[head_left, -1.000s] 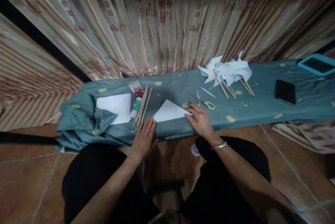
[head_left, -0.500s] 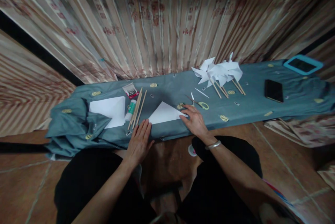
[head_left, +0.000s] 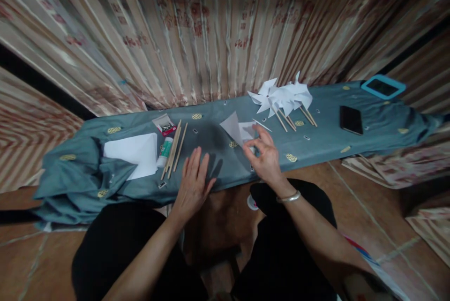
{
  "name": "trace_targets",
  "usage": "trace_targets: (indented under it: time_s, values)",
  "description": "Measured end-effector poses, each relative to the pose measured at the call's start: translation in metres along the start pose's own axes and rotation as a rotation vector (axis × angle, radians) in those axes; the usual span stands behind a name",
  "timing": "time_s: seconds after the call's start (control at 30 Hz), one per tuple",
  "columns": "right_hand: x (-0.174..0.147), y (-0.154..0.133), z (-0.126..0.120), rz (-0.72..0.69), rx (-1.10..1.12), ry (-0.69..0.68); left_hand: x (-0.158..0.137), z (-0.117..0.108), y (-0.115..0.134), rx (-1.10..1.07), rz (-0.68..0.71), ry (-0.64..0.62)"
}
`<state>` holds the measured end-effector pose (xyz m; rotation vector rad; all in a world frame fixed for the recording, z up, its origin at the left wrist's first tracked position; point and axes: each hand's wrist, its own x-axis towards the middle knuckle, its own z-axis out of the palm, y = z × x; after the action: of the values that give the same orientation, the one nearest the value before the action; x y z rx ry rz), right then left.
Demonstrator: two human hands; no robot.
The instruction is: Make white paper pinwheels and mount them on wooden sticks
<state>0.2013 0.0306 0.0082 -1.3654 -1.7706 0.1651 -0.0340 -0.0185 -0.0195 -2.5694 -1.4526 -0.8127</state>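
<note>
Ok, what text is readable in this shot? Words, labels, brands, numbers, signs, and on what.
Nothing legible.
Green-and-white tube: label too small and blurred.
Red-and-white box: any print too small.
Cloth: small rectangular marks, unreadable.
Curtain: reddish printed marks, too blurred to tell whether characters.
Paper in right hand: no print visible.

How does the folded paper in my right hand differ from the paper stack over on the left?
The folded paper is bent and gripped by the right hand; the paper stack lies flat, untouched. A fold of cloth covers part of the paper stack, but none of the folded paper. Both are white.
</note>
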Motion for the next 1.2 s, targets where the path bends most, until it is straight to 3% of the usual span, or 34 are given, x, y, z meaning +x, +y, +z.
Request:
trace_targets:
  time_s: [0.17, 0.33, 0.43, 0.77, 0.97, 1.2]
  values:
    - [-0.019, -0.025, 0.022, -0.126, -0.032, -0.153, 0.015, 0.004, 0.006, 0.024, 0.068, 0.067]
    - [-0.029, -0.036, 0.029, -0.295, -0.129, -0.195, 0.026, 0.008, 0.007, 0.101, 0.076, 0.057]
    - [-0.036, -0.040, 0.032, -0.327, -0.108, -0.223, 0.029, 0.009, 0.005, 0.093, 0.081, 0.052]
    - [-0.039, -0.027, 0.027, -0.469, -0.099, -0.515, 0.022, 0.001, -0.020, -0.021, 0.080, 0.002]
    - [-0.035, -0.012, 0.025, -0.421, -0.149, -0.543, 0.006, -0.001, -0.025, -0.043, 0.110, -0.006]
    - [-0.040, -0.002, 0.025, -0.313, 0.041, -0.517, -0.011, -0.010, -0.027, -0.123, 0.076, -0.036]
